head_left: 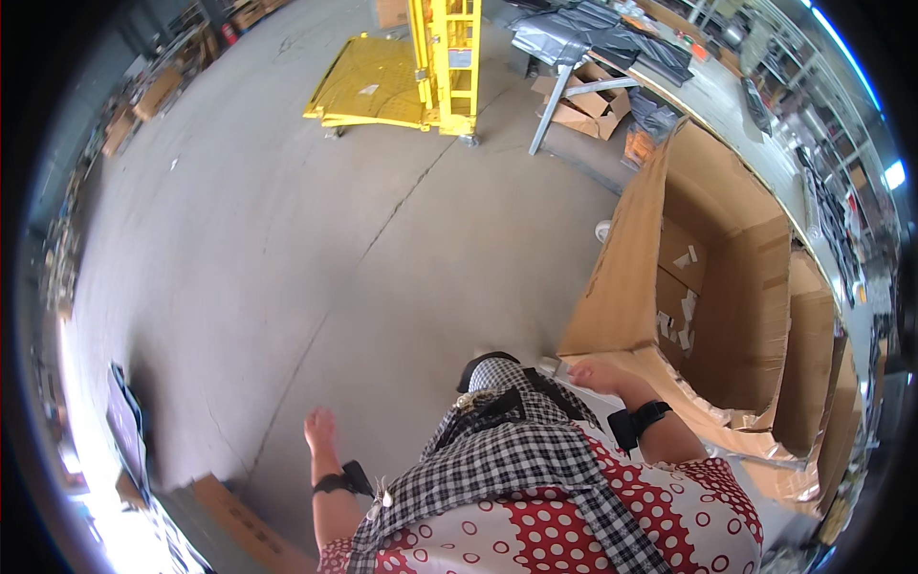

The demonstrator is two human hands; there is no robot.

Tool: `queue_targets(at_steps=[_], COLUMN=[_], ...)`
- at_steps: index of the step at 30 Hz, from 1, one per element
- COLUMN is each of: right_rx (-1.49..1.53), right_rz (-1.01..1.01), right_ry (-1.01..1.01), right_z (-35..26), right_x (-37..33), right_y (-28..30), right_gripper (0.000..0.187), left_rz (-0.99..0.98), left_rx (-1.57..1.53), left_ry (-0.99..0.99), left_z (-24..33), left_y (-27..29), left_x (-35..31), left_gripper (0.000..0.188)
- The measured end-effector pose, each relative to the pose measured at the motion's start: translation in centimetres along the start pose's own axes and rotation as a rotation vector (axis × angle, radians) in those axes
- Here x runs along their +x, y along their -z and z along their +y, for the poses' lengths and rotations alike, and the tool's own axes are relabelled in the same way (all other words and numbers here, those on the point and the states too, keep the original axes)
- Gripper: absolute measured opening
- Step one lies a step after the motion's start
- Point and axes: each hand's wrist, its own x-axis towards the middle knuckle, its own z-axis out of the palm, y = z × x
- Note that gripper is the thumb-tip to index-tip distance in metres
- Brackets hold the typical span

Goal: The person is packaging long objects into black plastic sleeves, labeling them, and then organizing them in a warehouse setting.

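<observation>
My left hand hangs over the grey floor at my left side, away from any object. Its fingers are slightly blurred but look loose and apart, with nothing in them. My right hand is at the near left corner of a large open cardboard box. Its fingers are smeared, so neither their closing nor contact with the box can be made out. White scraps show on the brown cardboard inside the box. Both wrists carry black bands with a small dark device.
A yellow lifting cart with a flat platform stands ahead. A long worktable bearing black sheets runs along the right, with a smaller carton under its end. More cardboard lies behind on my left. Shelves line the right wall.
</observation>
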Motion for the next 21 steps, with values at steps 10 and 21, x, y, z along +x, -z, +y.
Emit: queue_targets(at_steps=[10,21], right_rx=[-0.104,-0.176], right_rz=[0.088,0.095], right_ry=[-0.144,0.116], right_z=[-14.2,-34.2], right_x=[24.3,53.9], right_y=[10.0,19.2], right_gripper=[0.036,0.037], left_rz=[-0.471,-0.044], left_rx=[-0.044,0.292], left_ry=[0.267,0.464], left_z=[8.5,16.7], left_y=[-3.1,0.2], left_x=[19.2,27.7], left_gripper=[0.025,0.026])
